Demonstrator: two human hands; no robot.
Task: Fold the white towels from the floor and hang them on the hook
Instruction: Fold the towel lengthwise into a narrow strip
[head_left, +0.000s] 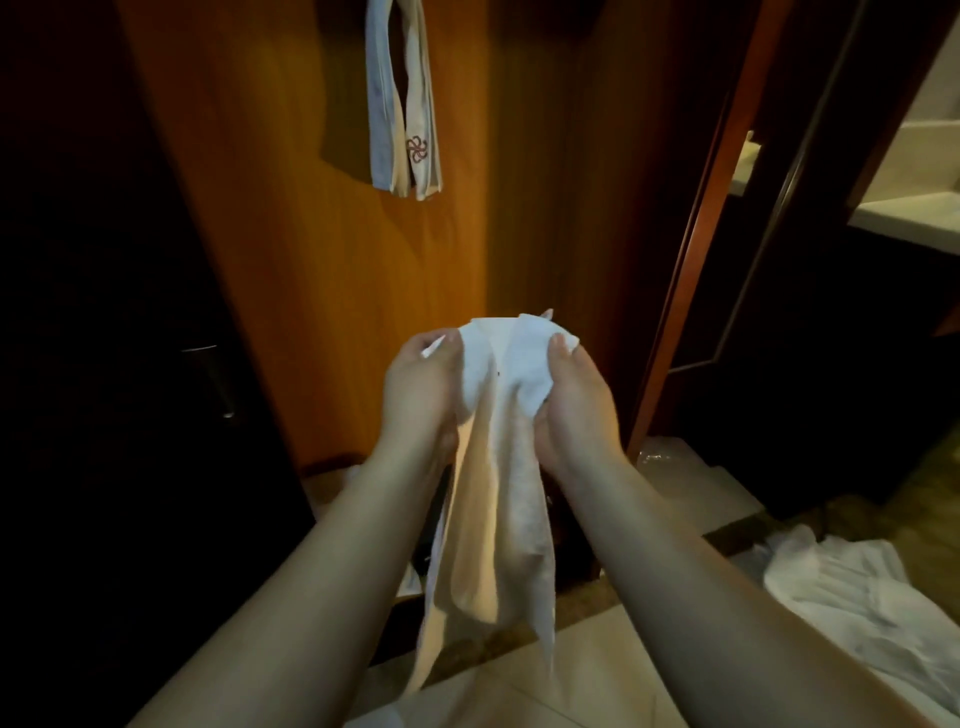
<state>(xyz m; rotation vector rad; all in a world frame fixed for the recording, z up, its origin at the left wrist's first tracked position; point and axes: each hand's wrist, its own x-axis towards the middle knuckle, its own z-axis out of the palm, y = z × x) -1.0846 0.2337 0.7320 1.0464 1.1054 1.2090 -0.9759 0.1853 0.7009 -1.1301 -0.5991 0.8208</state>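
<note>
A white towel (493, 499) hangs bunched between both hands in front of me, its lower part drooping toward the floor. My left hand (418, 395) grips its upper left edge, thumb on top. My right hand (574, 400) grips the bunched upper right part, thumb pressed on the cloth. High on the orange wooden wall hangs a folded white towel (402, 98) with a red emblem; the hook is out of frame above. Another crumpled white towel (862, 597) lies on the floor at the lower right.
A dark door with a metal handle (210, 379) fills the left side. A wooden door frame (691, 260) stands to the right, with a pale countertop (909, 213) beyond. A low pale step (696, 478) and tiled floor (597, 670) lie below.
</note>
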